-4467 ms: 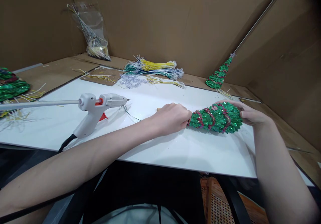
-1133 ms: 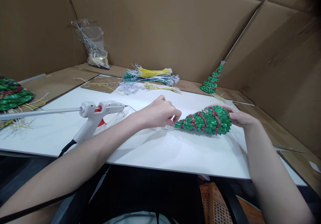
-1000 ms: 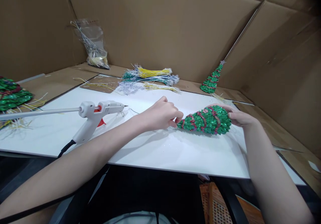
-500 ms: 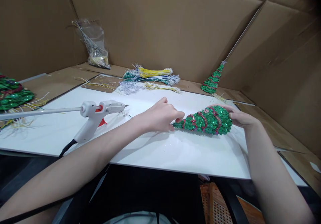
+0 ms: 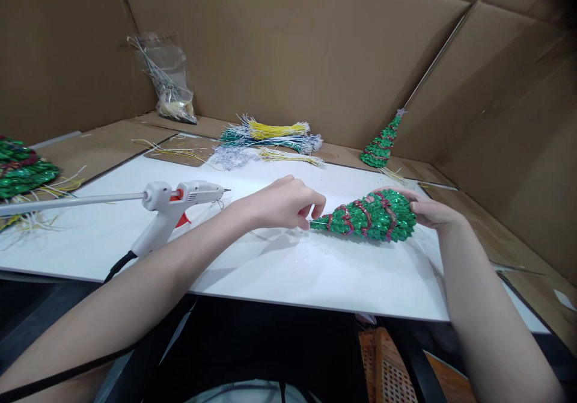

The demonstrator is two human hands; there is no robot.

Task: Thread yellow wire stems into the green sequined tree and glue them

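A small green tinsel Christmas tree (image 5: 372,218) wound with a red garland lies on its side over the white board, tip toward the left. My right hand (image 5: 428,210) is wrapped round its wide base, the fingers partly hidden behind the tree. At the narrow tip, my left hand (image 5: 291,203) is closed in a pinch, thumb and forefinger bent together. A thin pale strand runs along the tip by these fingers; what exactly they grip is hidden. Left of that hand, a white glue gun (image 5: 166,210) with a red trigger stands on the board, nozzle pointing right.
Bundles of yellow, white and green wire ties (image 5: 274,135) lie at the back beside silvery tinsel (image 5: 232,157). A second tree (image 5: 383,141) leans at the back right, another (image 5: 22,168) stands far left. A clear bag (image 5: 174,84) rests against the cardboard wall (image 5: 288,42).
My left hand has shifted slightly and turned, its knuckles lower and its forefinger now curled down toward the tree's tip. My right hand and the tree stay nearly in place.
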